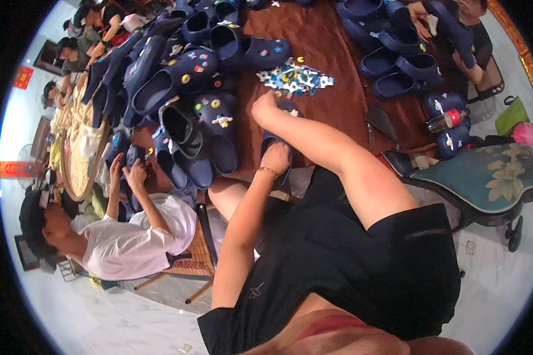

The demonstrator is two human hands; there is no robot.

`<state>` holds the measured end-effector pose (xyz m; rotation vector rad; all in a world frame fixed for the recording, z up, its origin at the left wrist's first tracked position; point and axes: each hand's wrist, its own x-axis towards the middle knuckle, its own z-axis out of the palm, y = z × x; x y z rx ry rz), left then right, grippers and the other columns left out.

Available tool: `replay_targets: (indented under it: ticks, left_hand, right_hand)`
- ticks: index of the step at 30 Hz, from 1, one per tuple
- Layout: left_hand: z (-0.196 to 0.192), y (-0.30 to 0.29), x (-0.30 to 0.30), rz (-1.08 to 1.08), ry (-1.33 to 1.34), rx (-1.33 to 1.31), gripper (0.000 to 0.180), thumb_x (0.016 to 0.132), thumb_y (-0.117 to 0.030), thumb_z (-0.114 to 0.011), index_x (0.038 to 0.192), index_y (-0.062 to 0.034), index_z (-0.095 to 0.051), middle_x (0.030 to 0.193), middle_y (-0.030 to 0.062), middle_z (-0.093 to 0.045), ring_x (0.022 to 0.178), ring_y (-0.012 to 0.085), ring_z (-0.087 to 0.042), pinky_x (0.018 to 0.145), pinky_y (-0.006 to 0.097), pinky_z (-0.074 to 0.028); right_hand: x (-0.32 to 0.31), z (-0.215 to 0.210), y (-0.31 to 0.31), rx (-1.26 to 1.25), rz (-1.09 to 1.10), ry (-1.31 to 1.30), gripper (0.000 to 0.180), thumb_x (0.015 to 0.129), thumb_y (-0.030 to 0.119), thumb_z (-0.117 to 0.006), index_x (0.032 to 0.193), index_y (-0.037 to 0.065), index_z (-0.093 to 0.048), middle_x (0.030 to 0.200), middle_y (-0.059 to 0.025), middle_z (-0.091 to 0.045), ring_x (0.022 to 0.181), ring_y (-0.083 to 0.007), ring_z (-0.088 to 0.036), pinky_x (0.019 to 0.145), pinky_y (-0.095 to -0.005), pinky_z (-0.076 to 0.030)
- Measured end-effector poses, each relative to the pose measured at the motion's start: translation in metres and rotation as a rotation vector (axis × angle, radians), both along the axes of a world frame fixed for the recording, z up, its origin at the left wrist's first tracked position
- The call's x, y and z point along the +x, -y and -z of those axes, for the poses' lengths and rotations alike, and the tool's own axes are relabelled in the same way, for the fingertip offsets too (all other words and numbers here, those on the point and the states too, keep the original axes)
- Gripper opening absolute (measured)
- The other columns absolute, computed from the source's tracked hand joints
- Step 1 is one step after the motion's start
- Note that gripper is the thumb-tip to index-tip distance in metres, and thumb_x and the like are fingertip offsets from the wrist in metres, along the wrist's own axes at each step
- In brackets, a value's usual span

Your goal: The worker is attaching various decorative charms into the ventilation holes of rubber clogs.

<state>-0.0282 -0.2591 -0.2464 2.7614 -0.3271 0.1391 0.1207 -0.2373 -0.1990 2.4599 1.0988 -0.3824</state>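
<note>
The left hand (276,157) grasps a navy clog (288,108) while the right hand (264,109), its hold unclear, is near loose charms (299,80); charm-fitting seems underway, next calling for firm bracing.

Left hand (276,157) curled, right hand (264,109) farther forward, right forearm (314,136) aslant from a bent elbow (352,163).

By the right edge of the brown-covered table (323,35): a red-labelled bottle (448,120), a teal floral chair (465,177), a green bag (512,116); off its left edge, a round tray (64,170) of pale kernels (82,167)
</note>
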Motion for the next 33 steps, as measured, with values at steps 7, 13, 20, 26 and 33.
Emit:
replay_targets:
  ticks: [7,13,20,26,33]
  left_hand:
    - [-0.007,-0.023,-0.021,-0.142,-0.096,0.018,0.014,0.071,-0.012,-0.048,0.076,-0.0003,-0.054,0.080,0.0198,-0.056,0.080,0.0337,-0.055,0.074,0.041,-0.044]
    - [-0.025,-0.002,-0.015,-0.220,-0.015,0.028,0.016,0.064,-0.012,-0.055,0.071,0.0023,-0.056,0.076,0.0215,-0.056,0.078,0.0353,-0.054,0.073,0.042,-0.043]
    - [-0.060,0.055,0.010,-0.162,-0.002,-0.039,0.021,0.067,-0.007,-0.054,0.082,0.0068,-0.053,0.088,0.0259,-0.054,0.085,0.0379,-0.051,0.077,0.043,-0.041]
    - [-0.129,0.095,-0.006,0.136,0.380,-0.335,0.044,0.075,-0.002,-0.049,0.118,0.0005,-0.040,0.117,0.0207,-0.043,0.106,0.0352,-0.044,0.091,0.039,-0.037]
    - [-0.105,0.070,-0.052,-0.001,0.171,-0.354,0.044,0.075,-0.004,-0.052,0.118,-0.0044,-0.042,0.117,0.0156,-0.045,0.108,0.0324,-0.043,0.092,0.038,-0.036]
  right_hand:
    - [-0.009,-0.035,0.095,0.871,0.125,-0.275,0.029,0.065,0.030,-0.061,0.072,0.001,-0.061,0.074,-0.0177,-0.060,0.069,-0.0312,-0.059,0.061,-0.0400,-0.046]
    - [-0.084,-0.003,0.204,0.943,0.311,-0.716,0.029,0.070,0.026,-0.064,0.086,0.002,-0.061,0.079,-0.0098,-0.062,0.070,-0.0167,-0.059,0.063,-0.0313,-0.047]
    - [-0.140,-0.021,0.222,1.241,0.637,-1.072,0.068,0.062,0.030,-0.070,0.112,-0.008,-0.042,0.102,-0.0201,-0.056,0.089,-0.0273,-0.057,0.077,-0.0340,-0.044]
    - [-0.068,-0.044,0.251,1.680,0.732,-0.639,0.054,0.064,0.017,-0.065,0.112,0.001,-0.046,0.102,-0.0144,-0.057,0.096,-0.0253,-0.054,0.083,-0.0331,-0.041]
    - [0.087,-0.108,0.294,1.836,0.995,-0.444,0.029,0.072,0.027,-0.062,0.086,0.002,-0.054,0.069,-0.0079,-0.056,0.049,-0.0147,-0.055,0.041,-0.0239,-0.042]
